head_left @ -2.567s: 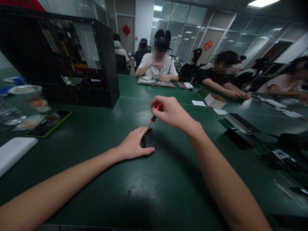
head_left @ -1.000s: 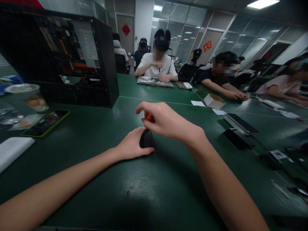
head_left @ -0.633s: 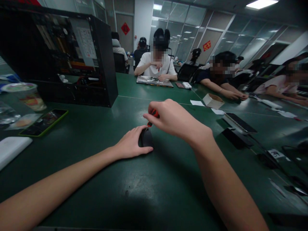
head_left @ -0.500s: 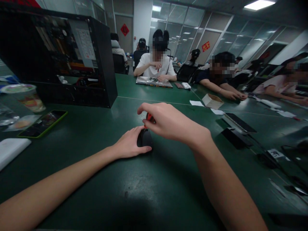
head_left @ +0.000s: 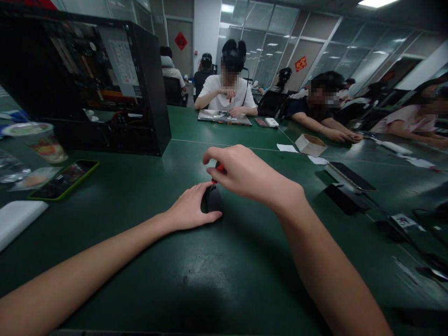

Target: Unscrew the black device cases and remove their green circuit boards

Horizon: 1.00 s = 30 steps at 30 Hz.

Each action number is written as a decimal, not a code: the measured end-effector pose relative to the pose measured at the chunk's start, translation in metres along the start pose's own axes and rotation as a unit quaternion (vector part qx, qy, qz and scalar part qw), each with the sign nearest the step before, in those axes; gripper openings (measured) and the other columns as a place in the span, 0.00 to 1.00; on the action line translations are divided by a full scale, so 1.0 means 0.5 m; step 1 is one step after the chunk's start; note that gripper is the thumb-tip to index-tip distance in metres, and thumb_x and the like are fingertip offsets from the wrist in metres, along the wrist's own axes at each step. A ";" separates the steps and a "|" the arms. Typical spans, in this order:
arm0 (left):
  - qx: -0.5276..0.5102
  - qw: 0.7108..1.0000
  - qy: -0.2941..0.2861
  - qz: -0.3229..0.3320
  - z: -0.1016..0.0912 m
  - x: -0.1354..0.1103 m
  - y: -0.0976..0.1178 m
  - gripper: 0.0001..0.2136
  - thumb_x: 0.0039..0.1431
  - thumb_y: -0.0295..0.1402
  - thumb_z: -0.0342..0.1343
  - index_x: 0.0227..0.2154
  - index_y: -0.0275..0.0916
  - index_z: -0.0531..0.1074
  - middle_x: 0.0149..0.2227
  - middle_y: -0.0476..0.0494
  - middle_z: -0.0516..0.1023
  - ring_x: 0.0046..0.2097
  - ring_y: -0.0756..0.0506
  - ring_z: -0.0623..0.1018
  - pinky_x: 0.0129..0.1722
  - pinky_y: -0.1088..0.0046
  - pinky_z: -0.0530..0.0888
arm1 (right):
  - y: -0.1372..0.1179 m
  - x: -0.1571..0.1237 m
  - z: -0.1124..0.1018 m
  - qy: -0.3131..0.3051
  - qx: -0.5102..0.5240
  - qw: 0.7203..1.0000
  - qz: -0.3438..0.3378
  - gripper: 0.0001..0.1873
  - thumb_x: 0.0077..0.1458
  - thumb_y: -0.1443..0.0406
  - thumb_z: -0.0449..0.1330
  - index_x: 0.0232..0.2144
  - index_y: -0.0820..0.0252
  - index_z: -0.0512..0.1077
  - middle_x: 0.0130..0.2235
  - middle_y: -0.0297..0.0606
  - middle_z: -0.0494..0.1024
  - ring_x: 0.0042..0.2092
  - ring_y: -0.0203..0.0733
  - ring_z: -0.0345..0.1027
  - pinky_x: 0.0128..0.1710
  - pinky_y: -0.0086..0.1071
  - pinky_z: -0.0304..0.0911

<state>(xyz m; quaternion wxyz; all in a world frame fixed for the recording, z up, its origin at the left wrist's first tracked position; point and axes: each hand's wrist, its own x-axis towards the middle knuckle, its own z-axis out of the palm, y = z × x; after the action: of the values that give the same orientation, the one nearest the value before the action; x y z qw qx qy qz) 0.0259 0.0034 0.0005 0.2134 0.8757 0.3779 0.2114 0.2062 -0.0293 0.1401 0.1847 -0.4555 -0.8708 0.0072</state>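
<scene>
A small black device [head_left: 213, 199] lies on the green table [head_left: 224, 270] in front of me. My left hand [head_left: 191, 207] curls round its left side and holds it down, thumb along its near edge. My right hand [head_left: 245, 172] hovers just above it, fingers closed round the red handle of a small screwdriver [head_left: 218, 169]. The screwdriver points down at the device, and its tip is hidden between my hands.
An open black computer case [head_left: 87, 79] stands at the back left. A green-edged phone [head_left: 63, 179], a sealed cup [head_left: 42, 142] and a white slab [head_left: 17, 219] lie on the left. Black parts [head_left: 345, 193] and a small cardboard box [head_left: 310, 144] lie right. Several people sit across the table.
My right hand has dropped closer to the black device and shifted its fingers on the screwdriver handle, with small shifts back and forth. My left hand stays on the device.
</scene>
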 end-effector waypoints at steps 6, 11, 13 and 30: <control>-0.009 1.000 0.008 0.016 0.001 -0.001 -0.001 0.36 0.54 0.51 0.65 0.62 0.40 0.62 0.60 0.33 0.72 0.58 0.28 0.74 0.57 0.45 0.71 | -0.003 -0.012 -0.016 -0.054 0.083 0.993 -0.070 0.18 0.60 0.74 0.58 0.52 0.61 0.72 0.39 0.38 0.80 0.41 0.40 0.73 0.39 0.30 0.60; -0.034 0.999 0.009 0.033 0.003 -0.002 -0.003 0.36 0.54 0.48 0.65 0.62 0.41 0.61 0.64 0.34 0.68 0.63 0.29 0.70 0.62 0.46 0.68 | -0.004 -0.007 -0.005 -0.006 -0.031 0.999 0.022 0.12 0.64 0.58 0.61 0.45 0.60 0.73 0.36 0.41 0.79 0.36 0.44 0.72 0.33 0.33 0.56; -0.037 0.998 0.011 0.039 0.003 -0.002 -0.005 0.37 0.54 0.48 0.66 0.63 0.41 0.61 0.66 0.33 0.66 0.64 0.29 0.69 0.64 0.47 0.66 | -0.003 -0.004 0.000 0.005 -0.075 0.996 0.051 0.13 0.65 0.58 0.60 0.46 0.59 0.73 0.37 0.44 0.80 0.36 0.46 0.72 0.32 0.33 0.54; -0.038 0.998 0.015 0.056 0.000 -0.001 -0.007 0.36 0.55 0.49 0.65 0.62 0.40 0.61 0.61 0.34 0.71 0.59 0.30 0.74 0.58 0.49 0.72 | 0.006 -0.021 -0.025 -0.059 0.034 0.995 -0.078 0.18 0.61 0.73 0.54 0.52 0.61 0.71 0.47 0.42 0.78 0.44 0.42 0.71 0.42 0.32 0.58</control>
<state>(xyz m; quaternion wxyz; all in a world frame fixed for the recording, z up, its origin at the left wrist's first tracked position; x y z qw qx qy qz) 0.0236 0.0052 -0.0015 0.2287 0.8832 0.3236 0.2507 0.2181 -0.0377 0.1477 0.1485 -0.3780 -0.9125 0.0494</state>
